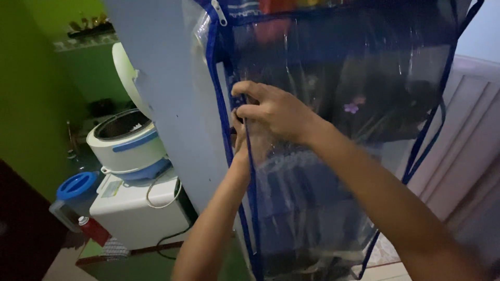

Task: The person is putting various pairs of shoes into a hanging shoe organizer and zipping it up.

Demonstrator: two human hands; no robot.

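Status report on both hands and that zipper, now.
Right hand pinching the blue zipper edge of the clear plastic cover. Left hand gripping the same edge just below, mostly hidden. Nothing blocking the zipper line.

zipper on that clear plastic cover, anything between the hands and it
Nothing visible: the right hand pinches the blue zipper strip directly, the left hand sits just below, partly hidden behind the right.

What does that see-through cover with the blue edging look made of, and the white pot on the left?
The cover looks like thin clear plastic sheet: it wrinkles, shines, and shows dark things behind it. Its blue edging seems woven fabric tape, matte, though that is less sure. The white pot looks like glossy moulded plastic with a dark, probably metal, inner bowl.
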